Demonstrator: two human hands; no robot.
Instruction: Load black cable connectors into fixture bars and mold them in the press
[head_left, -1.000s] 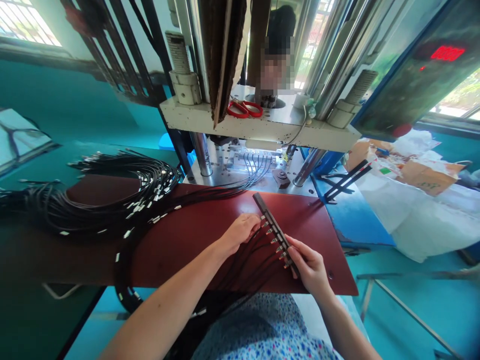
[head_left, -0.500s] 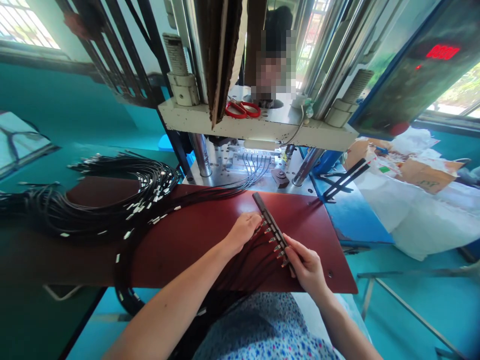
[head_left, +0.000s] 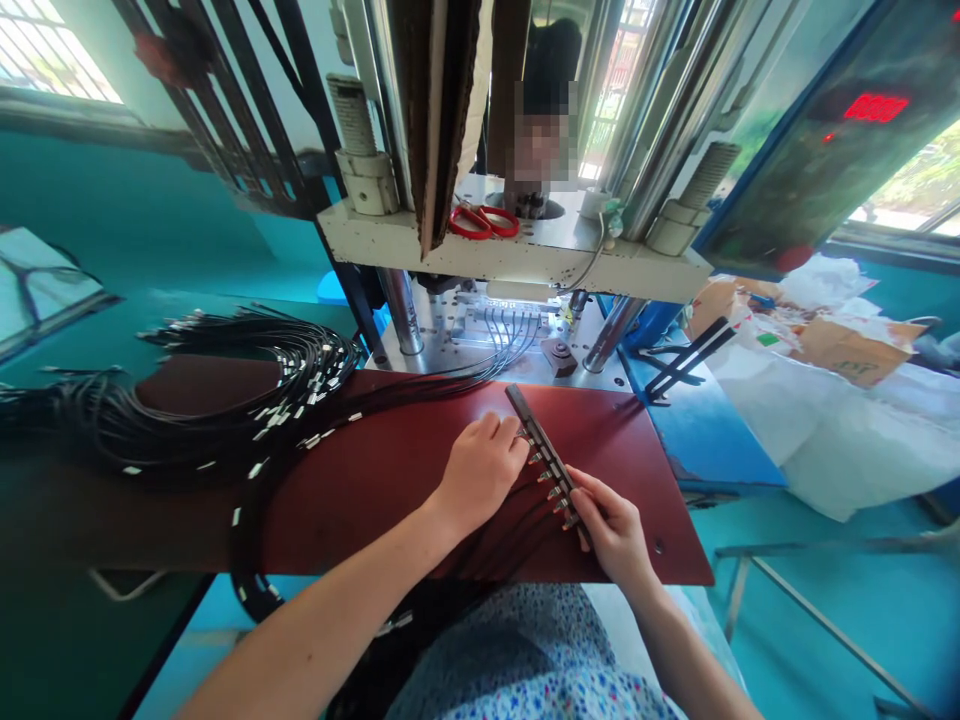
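Observation:
A long dark fixture bar (head_left: 536,437) lies slantwise on the red-brown board (head_left: 390,470), with several metal-tipped black cables (head_left: 517,520) plugged into its left side. My left hand (head_left: 480,470) rests on the cables close to the bar's upper half, fingers curled, pinching at a cable tip. My right hand (head_left: 611,530) grips the bar's near end, fingers closed round it. The cables run back under my left arm toward my lap.
A big loose bundle of black cables (head_left: 225,410) spreads over the board's left. Behind stands a press machine (head_left: 517,250) with red scissors (head_left: 484,222) on its plate and cables in its mould. A person stands behind it. Cardboard boxes and white bags (head_left: 825,400) lie at right.
My left hand has slid up and forward along the cables toward the bar's upper end. My right hand keeps its hold on the bar's near end.

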